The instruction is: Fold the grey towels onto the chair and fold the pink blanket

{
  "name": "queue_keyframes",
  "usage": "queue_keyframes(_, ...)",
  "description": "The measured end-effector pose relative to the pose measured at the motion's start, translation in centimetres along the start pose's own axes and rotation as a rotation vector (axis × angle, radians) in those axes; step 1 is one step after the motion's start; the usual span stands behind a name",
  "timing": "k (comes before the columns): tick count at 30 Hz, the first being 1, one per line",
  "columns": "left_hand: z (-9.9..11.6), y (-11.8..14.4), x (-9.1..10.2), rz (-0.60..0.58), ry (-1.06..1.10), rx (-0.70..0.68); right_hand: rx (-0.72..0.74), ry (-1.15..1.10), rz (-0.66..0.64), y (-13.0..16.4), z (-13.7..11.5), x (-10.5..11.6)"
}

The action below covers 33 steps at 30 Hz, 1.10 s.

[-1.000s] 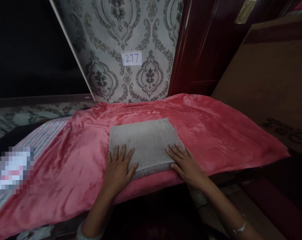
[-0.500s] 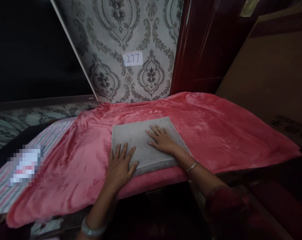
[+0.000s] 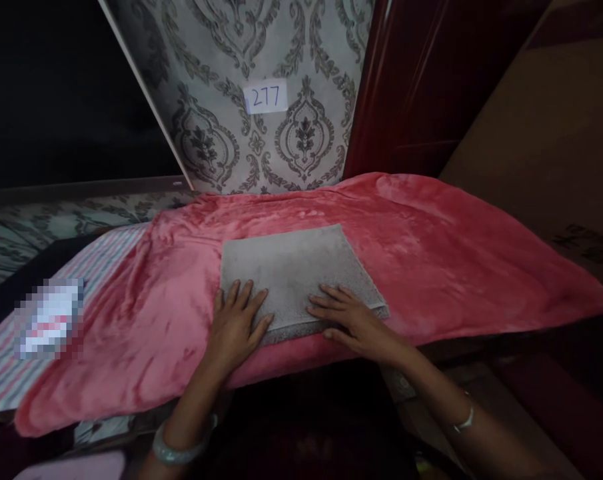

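Observation:
A folded grey cloth point(image 3: 281, 267), perhaps a towel, lies flat on a pink plush blanket point(image 3: 421, 253). Its near edge shows a second layer under the top one. My left hand point(image 3: 236, 327) rests with spread fingers on the near left corner of the cloth. On the near right part lies my right hand point(image 3: 354, 320), palm down, its fingers stretched toward the left. Neither hand grips anything; both press lightly or just touch the surface.
A striped cloth point(image 3: 101, 257) with a blurred item point(image 3: 51, 320) on it lies left of the blanket. Behind stand a dark screen point(image 3: 71, 100), a patterned wall with a paper point(image 3: 266, 97) marked 277, and a dark red door point(image 3: 421, 87). A cardboard box point(image 3: 546, 133) stands at right.
My right hand has slid from the far middle of the grey cloth back to its near right edge. The left hand stays at the near left corner. The view has tilted down slightly.

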<state>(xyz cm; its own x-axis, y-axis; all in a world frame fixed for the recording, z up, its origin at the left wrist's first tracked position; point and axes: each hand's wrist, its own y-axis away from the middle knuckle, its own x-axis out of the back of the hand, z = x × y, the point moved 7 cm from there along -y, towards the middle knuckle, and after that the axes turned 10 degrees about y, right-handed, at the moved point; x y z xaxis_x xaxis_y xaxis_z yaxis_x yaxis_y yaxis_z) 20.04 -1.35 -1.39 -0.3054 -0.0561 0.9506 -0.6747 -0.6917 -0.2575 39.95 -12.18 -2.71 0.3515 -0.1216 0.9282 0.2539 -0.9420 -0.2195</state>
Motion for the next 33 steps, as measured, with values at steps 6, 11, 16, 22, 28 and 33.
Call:
queue_keyframes(6,4.5,-3.3,-0.1,-0.071,0.060,-0.044,-0.149,0.121,0.217,-3.8,3.3,2.8)
queue_keyframes(11,6.9,-3.3,-3.3,-0.109,0.049,-0.081,-0.387,0.423,0.011,-5.1,5.2,0.5)
queue_keyframes(16,6.7,-0.8,-3.7,-0.052,0.045,-0.163,-0.422,0.475,-0.057,-4.4,5.1,-0.4)
queue_keyframes(22,6.5,2.8,-2.7,-0.045,0.128,-0.231,-0.408,0.483,-0.035,-4.5,5.2,-0.4)
queue_keyframes(28,3.4,0.2,1.2,-0.078,0.450,-0.259,-0.407,0.485,-0.046,-4.5,5.4,-0.8)
queue_keyframes(33,-0.3,-5.8,0.9,-0.150,0.340,-0.129,-0.419,0.432,-0.138,-5.4,4.6,0.4)
